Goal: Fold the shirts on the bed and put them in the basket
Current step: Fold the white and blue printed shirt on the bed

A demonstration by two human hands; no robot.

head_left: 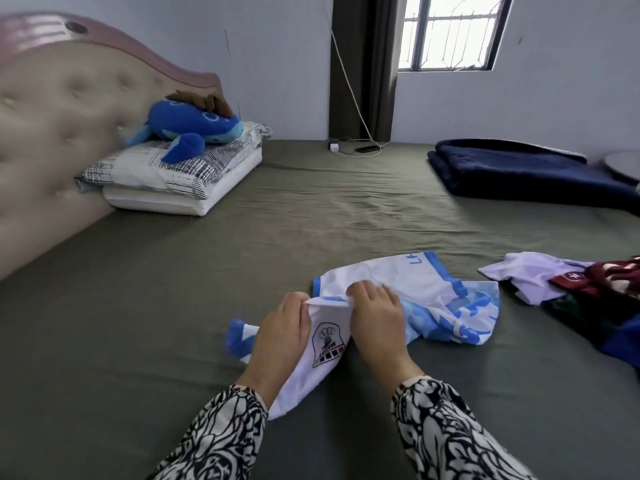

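While I kneel at the bed [311, 202], its olive sheet fills most of the view, with one folded navy blanket [526, 171] far right and two stacked pillows [173, 181] under one blue plush toy [194, 128] by the headboard. One white-and-blue shirt [415, 289] lies near me, long axis running from lower left up to the right; it carries a crest badge and blue letters "LH" near its far edge. One pile of unfolded clothes [568, 282] sits just right of it. My left hand [280, 334] and right hand [377, 323] each pinch a raised fold of the shirt, fingers curled on the cloth.
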